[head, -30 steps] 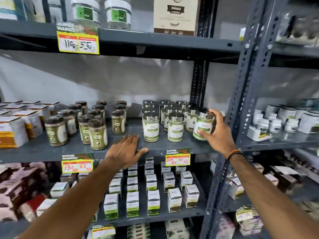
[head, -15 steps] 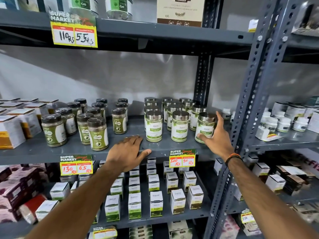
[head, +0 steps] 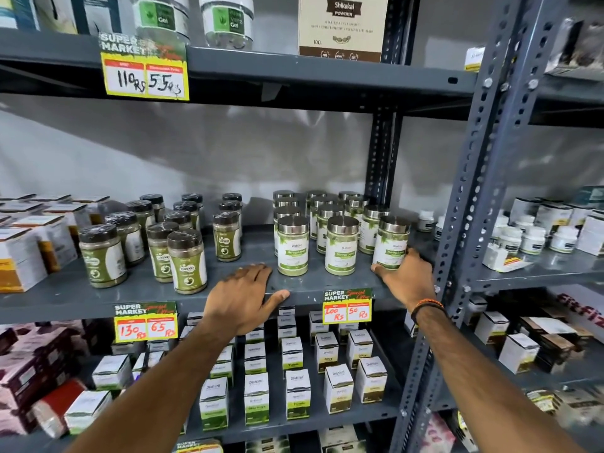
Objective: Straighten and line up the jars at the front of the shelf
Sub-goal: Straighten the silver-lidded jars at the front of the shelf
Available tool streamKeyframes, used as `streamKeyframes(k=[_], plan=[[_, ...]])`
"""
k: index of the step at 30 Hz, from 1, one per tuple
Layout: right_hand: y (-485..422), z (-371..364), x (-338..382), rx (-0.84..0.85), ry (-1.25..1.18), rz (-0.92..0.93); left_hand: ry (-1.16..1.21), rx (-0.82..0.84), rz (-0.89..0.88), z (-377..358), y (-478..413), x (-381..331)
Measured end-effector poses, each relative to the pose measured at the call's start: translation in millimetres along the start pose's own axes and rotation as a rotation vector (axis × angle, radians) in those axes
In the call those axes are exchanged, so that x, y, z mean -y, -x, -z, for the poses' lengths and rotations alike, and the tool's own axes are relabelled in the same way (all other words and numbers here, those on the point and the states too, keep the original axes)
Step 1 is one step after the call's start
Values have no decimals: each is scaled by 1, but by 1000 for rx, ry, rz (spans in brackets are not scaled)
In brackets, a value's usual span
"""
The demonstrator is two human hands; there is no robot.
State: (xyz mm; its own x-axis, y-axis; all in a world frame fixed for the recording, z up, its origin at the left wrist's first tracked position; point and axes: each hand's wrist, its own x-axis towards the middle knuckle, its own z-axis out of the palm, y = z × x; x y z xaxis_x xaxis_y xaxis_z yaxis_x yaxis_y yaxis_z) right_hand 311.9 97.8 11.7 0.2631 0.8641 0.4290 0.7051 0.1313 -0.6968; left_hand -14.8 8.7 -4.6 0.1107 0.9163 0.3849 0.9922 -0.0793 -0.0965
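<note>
Three steel-lidded jars with green and white labels stand in a front row on the grey middle shelf: the left jar, the middle jar and the right jar. More of the same jars stand in rows behind them. My right hand cups the base of the right jar, thumb in front and fingers around its right side; the jar stands upright on the shelf. My left hand lies flat on the shelf's front edge, fingers spread, just left of the left jar and holding nothing.
Brown-lidded jars stand in loose rows to the left, with boxes beyond them. A slotted steel post rises just right of my right hand. A price tag hangs on the shelf edge. Small boxes fill the shelf below.
My right hand brought the right jar down from a tilted, lifted hold and set it upright in the front row, then slid down to its base. My left hand stayed on the shelf edge.
</note>
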Motion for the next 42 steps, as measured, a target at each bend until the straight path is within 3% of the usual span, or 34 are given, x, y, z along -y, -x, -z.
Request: streamKeyframes(k=[29, 35, 38, 42], plan=[[5, 3, 8, 32, -102, -58, 24, 26, 25, 4, 2, -3], [29, 13, 12, -108, -157, -25, 125, 54, 21, 21, 9, -8], [54, 18, 23, -175, -228, 134, 139, -35, -33, 46, 13, -12], [82, 17, 69, -110, -274, 384, 66, -158, -62, 90, 11, 5]])
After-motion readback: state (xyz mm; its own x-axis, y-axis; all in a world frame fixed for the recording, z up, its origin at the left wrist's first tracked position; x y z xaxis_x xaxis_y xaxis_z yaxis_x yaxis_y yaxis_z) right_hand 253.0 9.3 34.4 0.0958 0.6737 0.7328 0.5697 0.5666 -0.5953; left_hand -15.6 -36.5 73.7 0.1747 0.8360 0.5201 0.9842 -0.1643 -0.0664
